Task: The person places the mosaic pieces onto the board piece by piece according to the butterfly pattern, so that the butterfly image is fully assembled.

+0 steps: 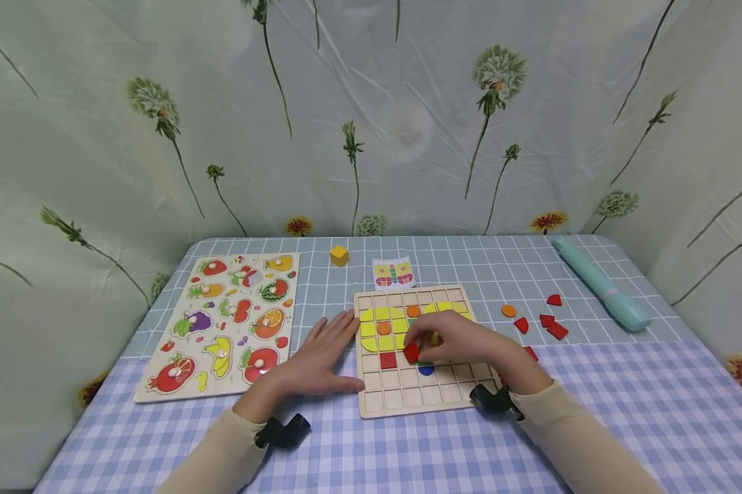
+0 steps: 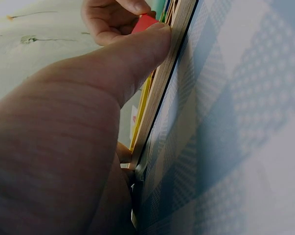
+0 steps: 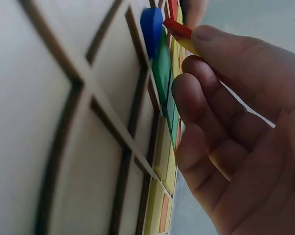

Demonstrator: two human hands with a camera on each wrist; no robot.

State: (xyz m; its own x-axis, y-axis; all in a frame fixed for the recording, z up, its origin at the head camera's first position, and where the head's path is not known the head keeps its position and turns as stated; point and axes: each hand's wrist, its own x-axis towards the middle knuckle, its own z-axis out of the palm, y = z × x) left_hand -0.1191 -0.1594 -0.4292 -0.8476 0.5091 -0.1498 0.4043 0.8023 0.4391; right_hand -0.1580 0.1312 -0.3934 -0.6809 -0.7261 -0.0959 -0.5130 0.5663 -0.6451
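My right hand pinches a red tile between thumb and fingers, tilted just above the wooden grid board. In the right wrist view the red tile is held near a blue piece and green pieces set in the grid. Another red square lies in a cell to the left. Yellow pieces and orange discs fill upper cells; my right hand hides part of them. Flat against the board's left edge rests my left hand, fingers extended, thumb at the frame.
A fruit knob puzzle lies at the left. Behind the board are a butterfly pattern card and a yellow cube. Loose red pieces, an orange disc and a turquoise tube-shaped object lie at the right.
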